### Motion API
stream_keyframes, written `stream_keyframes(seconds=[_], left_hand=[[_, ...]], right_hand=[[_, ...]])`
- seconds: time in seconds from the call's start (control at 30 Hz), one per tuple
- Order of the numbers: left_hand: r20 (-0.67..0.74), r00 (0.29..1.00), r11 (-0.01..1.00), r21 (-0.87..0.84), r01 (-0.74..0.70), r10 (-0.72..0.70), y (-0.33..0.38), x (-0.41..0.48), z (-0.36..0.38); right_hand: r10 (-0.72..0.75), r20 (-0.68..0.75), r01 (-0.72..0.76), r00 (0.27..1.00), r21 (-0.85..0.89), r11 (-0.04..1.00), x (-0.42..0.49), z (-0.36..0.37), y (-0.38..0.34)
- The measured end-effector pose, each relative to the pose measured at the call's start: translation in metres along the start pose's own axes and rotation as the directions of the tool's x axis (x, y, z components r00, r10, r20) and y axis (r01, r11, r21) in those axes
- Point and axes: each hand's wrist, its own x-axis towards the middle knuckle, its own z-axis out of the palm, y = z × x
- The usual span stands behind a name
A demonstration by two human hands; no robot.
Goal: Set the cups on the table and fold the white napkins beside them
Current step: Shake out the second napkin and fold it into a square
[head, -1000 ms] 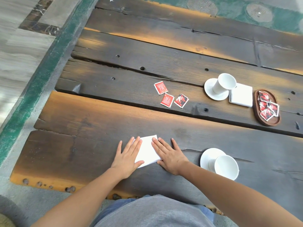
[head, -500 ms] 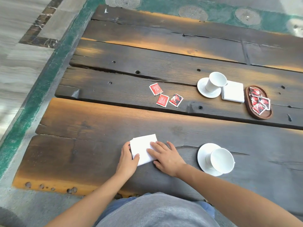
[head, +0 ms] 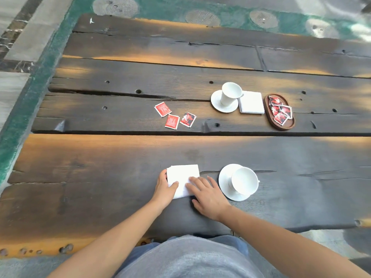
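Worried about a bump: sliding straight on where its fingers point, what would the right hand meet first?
The right hand rests on the napkin; beyond it, likely the left hand.

left hand (head: 164, 189) gripping napkin (head: 183, 175), right hand (head: 208, 197) seemingly pressing it, cup (head: 245, 180) beside
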Motion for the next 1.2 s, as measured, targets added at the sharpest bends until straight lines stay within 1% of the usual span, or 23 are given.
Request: stream_keyframes(seconds=[0.17,0.27,0.43,0.63,0.8,0.93,1.2], left_hand=[[0.029,1.0,1.0,0.012,0.003,-0.003,0.012,0.001,0.02],[0.044,0.999,1.0,0.02,0.007,-0.008,0.016,0.001,0.027],[0.05,0.998,1.0,0.006,0.021,-0.022,0.02,0.001,0.032],[0.064,0.997,0.999,0.007,0.034,-0.034,0.021,0.002,0.034],[0.079,0.996,0.999,-0.012,0.042,-0.041,0.021,0.001,0.034],[0.117,0.992,0.999,-0.027,0.044,-0.041,0.021,-0.003,0.036],[0.147,0.988,0.994,-0.09,0.055,-0.042,0.021,-0.005,0.037]], right_hand=[[0.003,-0.02,-0.003,1.0,-0.001,1.0,-0.012,-0.001,0.008],[0.008,0.001,-0.008,1.0,0.017,1.0,-0.016,-0.001,0.011],[0.02,0.028,-0.021,0.999,0.039,0.999,-0.017,-0.001,0.014],[0.018,0.017,-0.018,1.0,0.045,0.999,-0.02,-0.002,0.016],[0.003,0.011,-0.003,1.0,0.055,0.998,-0.021,-0.004,0.019],[-0.007,-0.001,0.007,1.0,0.052,0.999,-0.019,-0.007,0.02],[0.015,0.017,-0.016,1.0,0.06,0.998,-0.013,-0.006,0.024]])
